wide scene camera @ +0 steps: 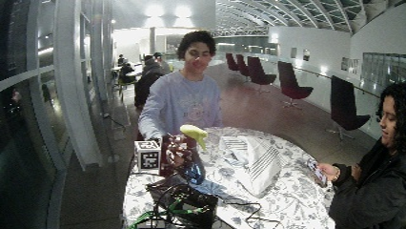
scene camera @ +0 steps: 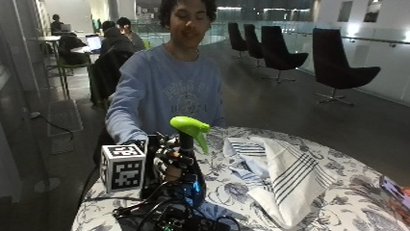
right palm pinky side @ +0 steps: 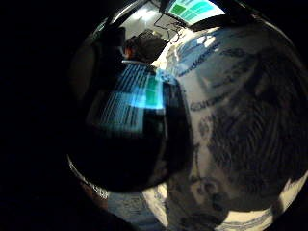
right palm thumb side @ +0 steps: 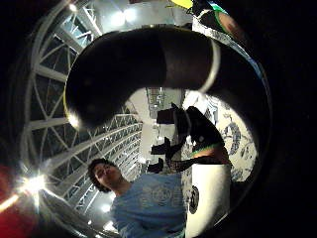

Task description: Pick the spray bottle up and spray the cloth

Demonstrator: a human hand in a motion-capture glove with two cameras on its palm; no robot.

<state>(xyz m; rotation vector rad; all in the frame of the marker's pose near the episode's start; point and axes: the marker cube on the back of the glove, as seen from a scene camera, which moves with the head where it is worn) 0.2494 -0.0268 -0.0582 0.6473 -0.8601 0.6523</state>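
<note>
Hand (scene camera: 168,161) curled round bottle (scene camera: 189,185) neck, below green trigger (scene camera: 191,129). Bottle rigid, smooth, likely slippery. Cloth (scene camera: 282,175) beside it: soft, limp.

Public atrium lounge: glass roof (wide scene camera: 285,14), rows of lounge chairs (scene camera: 342,67), café tables (scene camera: 54,39).

Gloved right hand (scene camera: 168,162) low over near-left part of table, fingers curled round neck of spray bottle (scene camera: 189,168), gripping it upright; right forearm slopes down from shoulder, sleeve to wrist; torso leans forward toward table; other hand not visible in outside views.
</note>
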